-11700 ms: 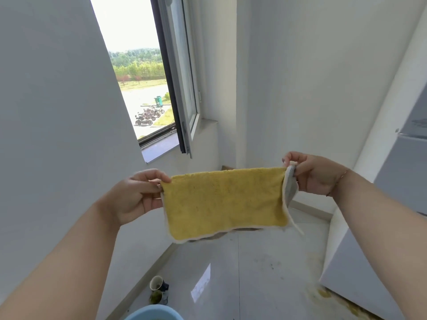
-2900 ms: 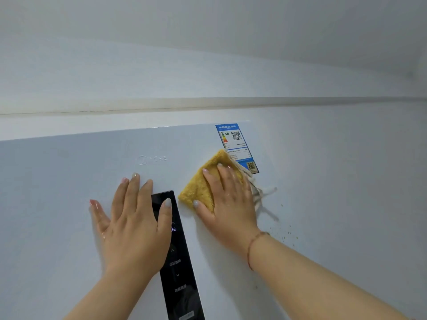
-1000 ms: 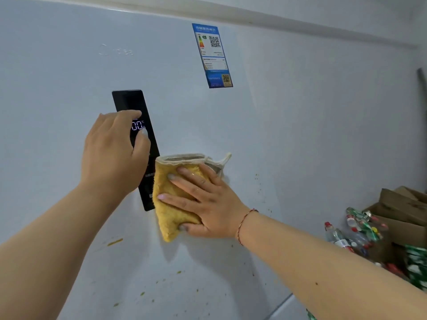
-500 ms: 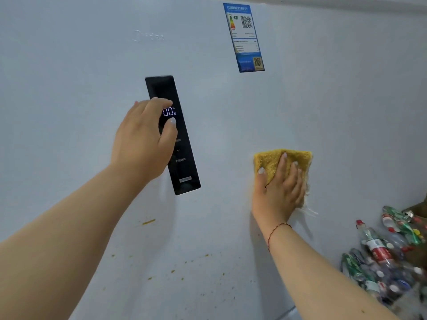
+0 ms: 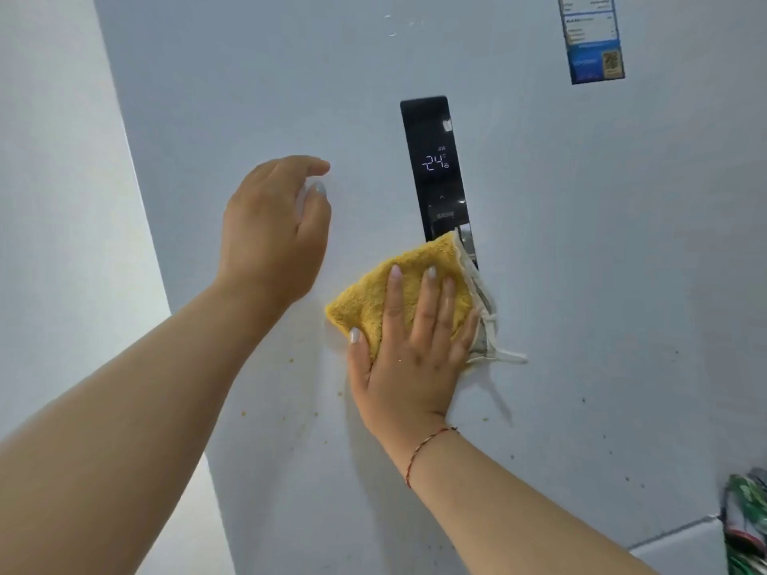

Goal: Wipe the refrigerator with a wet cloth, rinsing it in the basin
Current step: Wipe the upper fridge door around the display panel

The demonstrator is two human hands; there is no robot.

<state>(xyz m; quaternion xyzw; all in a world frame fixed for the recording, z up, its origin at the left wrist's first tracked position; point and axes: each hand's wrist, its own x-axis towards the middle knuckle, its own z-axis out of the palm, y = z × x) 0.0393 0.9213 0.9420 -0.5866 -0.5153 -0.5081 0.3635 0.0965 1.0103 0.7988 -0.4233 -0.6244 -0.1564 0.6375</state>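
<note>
The pale grey refrigerator door (image 5: pixel 581 263) fills most of the view. A folded yellow cloth (image 5: pixel 375 294) lies flat against it just below the black control panel (image 5: pixel 433 168), its upper corner covering the panel's bottom end. My right hand (image 5: pixel 411 354) presses the cloth to the door with fingers spread. My left hand (image 5: pixel 274 230) hovers in front of the door left of the panel, fingers loosely curled, holding nothing. Small yellow-brown specks dot the door below the cloth. The basin is out of view.
A blue energy label (image 5: pixel 591 39) sticks to the door at the upper right. The white wall (image 5: pixel 62 242) runs along the refrigerator's left edge. Green and red bottles (image 5: pixel 747 524), blurred, show at the bottom right corner.
My right hand has slid the cloth left, from right of the panel to under its bottom end. My left hand has come off the control panel and moved left.
</note>
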